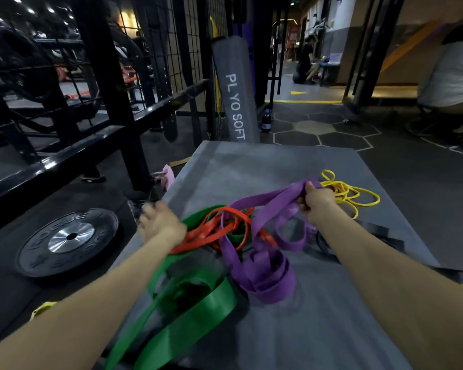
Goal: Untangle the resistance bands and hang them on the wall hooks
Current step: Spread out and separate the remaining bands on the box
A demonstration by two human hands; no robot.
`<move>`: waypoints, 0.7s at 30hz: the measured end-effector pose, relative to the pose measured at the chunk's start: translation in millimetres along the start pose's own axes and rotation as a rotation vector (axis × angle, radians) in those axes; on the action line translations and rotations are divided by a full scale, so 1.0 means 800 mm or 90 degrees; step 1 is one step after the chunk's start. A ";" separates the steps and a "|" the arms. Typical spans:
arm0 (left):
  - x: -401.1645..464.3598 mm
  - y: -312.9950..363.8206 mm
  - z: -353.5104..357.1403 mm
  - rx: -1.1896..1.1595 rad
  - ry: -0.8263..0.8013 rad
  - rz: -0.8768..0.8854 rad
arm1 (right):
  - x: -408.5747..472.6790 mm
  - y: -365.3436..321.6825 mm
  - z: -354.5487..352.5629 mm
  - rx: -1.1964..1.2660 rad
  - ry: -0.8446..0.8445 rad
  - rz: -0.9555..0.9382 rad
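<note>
A tangle of resistance bands lies on the grey soft plyo box (318, 329). My right hand (317, 200) grips the purple band (262, 276) and holds one end lifted, while the rest of it coils on the box. Blurred by motion, my left hand (161, 222) is at the left edge of the tangle, over the red band (217, 231); whether it holds anything I cannot tell. A wide green band (187, 324) trails toward me off the box's near edge. The thin yellow band (350, 194) lies behind my right hand. A black band (382, 236) runs under my right forearm.
A black weight plate (68, 240) lies on the floor at left beside a black steel rack (112, 108). A second grey plyo pad (235, 89) leans upright behind the box. A bottle (266, 120) stands near it. One person sits at far right, another crouches in the distance.
</note>
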State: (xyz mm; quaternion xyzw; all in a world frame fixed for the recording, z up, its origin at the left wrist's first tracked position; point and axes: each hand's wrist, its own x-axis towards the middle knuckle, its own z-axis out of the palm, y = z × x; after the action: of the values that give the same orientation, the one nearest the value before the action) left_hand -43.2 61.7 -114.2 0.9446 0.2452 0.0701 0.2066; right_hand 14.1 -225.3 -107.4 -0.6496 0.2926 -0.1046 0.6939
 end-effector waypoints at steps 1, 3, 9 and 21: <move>-0.007 0.010 0.005 -0.005 0.049 0.126 | 0.001 0.002 0.000 0.002 -0.006 0.004; -0.021 0.032 0.018 -0.076 0.097 0.423 | -0.001 0.003 -0.001 0.009 -0.012 0.009; -0.031 0.071 0.073 0.269 -0.042 0.676 | -0.005 -0.001 -0.014 0.120 -0.051 0.064; 0.004 0.047 0.024 -0.147 -0.107 0.378 | 0.001 -0.024 -0.008 0.163 -0.113 -0.014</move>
State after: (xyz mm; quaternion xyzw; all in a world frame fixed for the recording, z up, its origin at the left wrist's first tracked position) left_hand -19.4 26.9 -115.5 0.9476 -0.0682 0.0763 0.3026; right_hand 15.8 -233.3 -88.8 -0.5655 0.2074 -0.0911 0.7930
